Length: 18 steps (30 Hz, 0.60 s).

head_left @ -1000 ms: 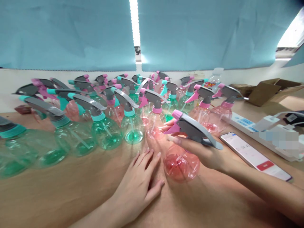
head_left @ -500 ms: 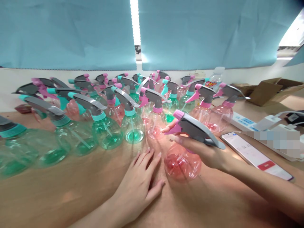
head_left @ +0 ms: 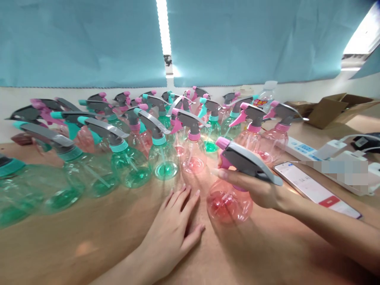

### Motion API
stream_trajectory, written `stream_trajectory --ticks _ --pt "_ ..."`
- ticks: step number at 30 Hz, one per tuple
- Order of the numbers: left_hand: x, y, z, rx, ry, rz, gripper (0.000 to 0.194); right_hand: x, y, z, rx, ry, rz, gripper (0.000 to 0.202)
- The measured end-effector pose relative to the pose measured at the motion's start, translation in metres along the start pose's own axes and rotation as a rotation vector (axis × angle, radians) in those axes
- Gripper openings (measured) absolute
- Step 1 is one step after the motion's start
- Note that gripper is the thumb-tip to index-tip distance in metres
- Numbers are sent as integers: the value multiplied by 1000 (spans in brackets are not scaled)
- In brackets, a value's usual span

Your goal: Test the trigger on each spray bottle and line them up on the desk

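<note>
My right hand (head_left: 255, 186) is wrapped round the neck and trigger of a pink spray bottle (head_left: 229, 206) with a grey and pink head, standing on the wooden table (head_left: 118, 237). Palm down on the table, just left of that bottle, lies my left hand (head_left: 175, 221), its fingers spread and holding nothing. Beyond my hands stands a pink bottle (head_left: 192, 162), with a green bottle (head_left: 163, 166) beside it. Red or green liquid shows at the bottom of these bottles.
Several more green and pink spray bottles (head_left: 130, 170) fill the back and left. To the right are a phone (head_left: 314, 190), a white power strip (head_left: 305, 148) with plugs, and an open cardboard box (head_left: 335, 111). A clear bottle (head_left: 267, 93) stands at the back.
My right index finger has curled back from a stretched position toward the pink trigger. The view has shifted slightly; my left hand stays flat on the table.
</note>
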<state>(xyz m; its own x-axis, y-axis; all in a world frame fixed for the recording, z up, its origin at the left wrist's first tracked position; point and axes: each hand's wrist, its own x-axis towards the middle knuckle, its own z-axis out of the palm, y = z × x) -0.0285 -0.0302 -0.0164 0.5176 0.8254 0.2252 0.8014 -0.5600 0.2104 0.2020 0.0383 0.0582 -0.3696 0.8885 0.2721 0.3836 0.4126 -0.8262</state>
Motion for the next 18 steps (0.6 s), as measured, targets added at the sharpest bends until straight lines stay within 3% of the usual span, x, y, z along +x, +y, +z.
stream_trajectory --ticks 18 --pt "0 1 0 -12 5 -5 55 7 7 7 95 -9 -9 23"
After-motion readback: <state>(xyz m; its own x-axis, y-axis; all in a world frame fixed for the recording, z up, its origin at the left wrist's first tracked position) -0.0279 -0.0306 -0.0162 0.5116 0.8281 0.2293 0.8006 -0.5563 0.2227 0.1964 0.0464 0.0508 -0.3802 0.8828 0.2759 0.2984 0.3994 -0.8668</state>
